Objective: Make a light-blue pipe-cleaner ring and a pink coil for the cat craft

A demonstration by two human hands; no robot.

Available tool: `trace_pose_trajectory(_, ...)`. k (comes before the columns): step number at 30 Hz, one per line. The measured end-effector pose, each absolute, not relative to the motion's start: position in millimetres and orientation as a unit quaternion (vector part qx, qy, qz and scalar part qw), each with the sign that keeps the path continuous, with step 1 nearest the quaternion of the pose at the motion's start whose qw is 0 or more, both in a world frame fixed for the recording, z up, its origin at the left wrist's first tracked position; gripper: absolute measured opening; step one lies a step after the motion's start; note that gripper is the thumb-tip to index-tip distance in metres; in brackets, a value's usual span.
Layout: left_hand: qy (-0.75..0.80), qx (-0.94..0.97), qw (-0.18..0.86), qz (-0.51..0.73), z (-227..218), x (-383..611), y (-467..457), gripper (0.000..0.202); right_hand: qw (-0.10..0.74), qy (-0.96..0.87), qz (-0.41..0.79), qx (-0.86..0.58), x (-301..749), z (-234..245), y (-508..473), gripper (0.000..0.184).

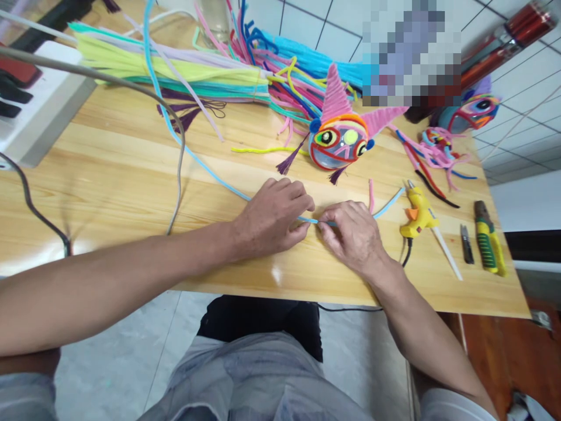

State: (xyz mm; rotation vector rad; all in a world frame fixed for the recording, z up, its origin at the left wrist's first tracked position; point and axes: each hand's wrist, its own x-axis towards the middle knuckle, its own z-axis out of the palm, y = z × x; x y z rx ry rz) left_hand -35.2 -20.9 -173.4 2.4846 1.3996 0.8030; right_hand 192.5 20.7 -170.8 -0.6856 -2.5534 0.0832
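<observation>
My left hand (275, 217) pinches a long light-blue pipe cleaner (214, 177) just above the table's near edge; the strand runs back to the upper left. Close beside it, my right hand (353, 235) grips light-blue pipe cleaner too, and a length (390, 203) sticks out beyond its far side. A short blue stretch shows between the fingertips; whether it is one piece or two I cannot tell. Behind my hands stands a round clear ornament (335, 146) with a colourful fish-like face, pink pointed ears and purple tassels. A short pink piece (371, 196) lies by my right hand.
A yellow glue gun (418, 213), small clippers (467, 244) and green-handled pliers (487, 240) lie right on the wooden table (109, 193). Pipe cleaner bundles (175, 67) lie at the back. A white power strip (48, 99) and cables are left. A second ornament (471, 114) stands back right.
</observation>
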Motion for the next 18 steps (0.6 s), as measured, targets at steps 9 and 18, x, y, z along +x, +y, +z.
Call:
trace_pose_trajectory(9,0.469,0.853,0.083,0.213,-176.0,-34.6,-18.5,0.012,0.25,-0.94,0.025,-0.231,189.5,-169.7,17.8,0.009)
trace_pose_trajectory(18,0.46,0.856,0.092,0.215,-178.7,-33.5,-17.7,0.01,0.24,-0.94,0.035,-0.24,188.1,-171.1,17.1,0.009)
